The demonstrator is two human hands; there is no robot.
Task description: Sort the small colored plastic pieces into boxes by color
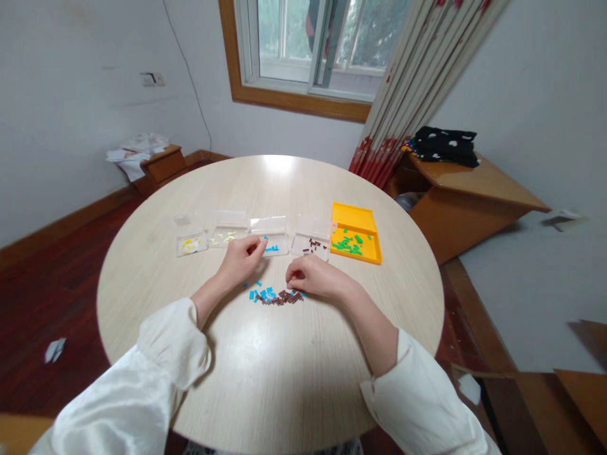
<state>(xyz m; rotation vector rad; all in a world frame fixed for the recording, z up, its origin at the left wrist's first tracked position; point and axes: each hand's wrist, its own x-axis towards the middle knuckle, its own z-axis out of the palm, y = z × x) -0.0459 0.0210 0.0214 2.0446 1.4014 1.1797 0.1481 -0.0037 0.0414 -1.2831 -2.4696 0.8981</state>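
Small blue pieces and brown pieces lie mixed in a pile on the round table. My left hand hovers at the near edge of a clear box with blue pieces in it, its fingers pinched; a small blue bit shows at the fingertips. Just above the pile's right side is my right hand, fingers curled and pressed together; what they hold, if anything, is hidden. Behind it stands another clear box with brown pieces inside.
An open yellow box holds green pieces at the right of the row. To the left stand a clear box with pale pieces and one with yellow pieces. A wooden cabinet is beyond the table's right edge.
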